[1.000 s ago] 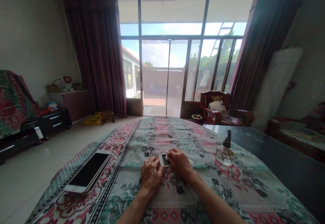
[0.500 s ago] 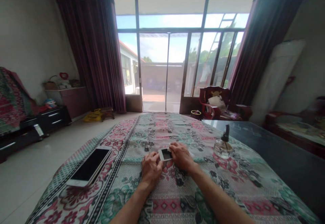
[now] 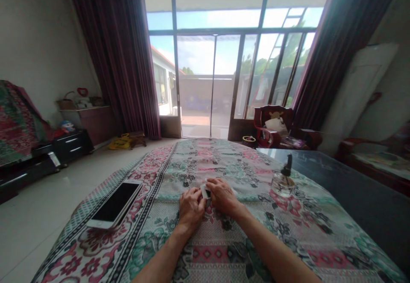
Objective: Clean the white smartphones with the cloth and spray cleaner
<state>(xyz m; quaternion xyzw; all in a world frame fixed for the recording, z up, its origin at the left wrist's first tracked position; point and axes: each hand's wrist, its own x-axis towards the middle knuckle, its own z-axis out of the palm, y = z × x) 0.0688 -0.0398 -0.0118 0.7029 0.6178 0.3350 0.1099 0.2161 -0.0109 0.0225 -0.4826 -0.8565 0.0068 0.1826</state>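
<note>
Both my hands rest close together on a flowered cloth (image 3: 224, 249) that covers the table. My left hand (image 3: 189, 208) and my right hand (image 3: 223, 196) pinch a small white-framed phone (image 3: 205, 190) between their fingers; only its near-left corner shows, the rest is hidden under my right hand. A larger white phone (image 3: 115, 204) with a dark screen lies face up to the left, near the cloth's edge. A small glass spray bottle (image 3: 283, 180) with a dark pump stands to the right of my right hand.
The bare dark tabletop (image 3: 352, 201) shows at the right. Beyond the table stand a red wooden chair (image 3: 272, 131), glass doors with dark curtains, and a low cabinet (image 3: 73, 146) by the left wall. Pale tiled floor (image 3: 38, 227) lies left of the table.
My hands have closed further over the small phone, so less of it shows. The view has shifted a little.
</note>
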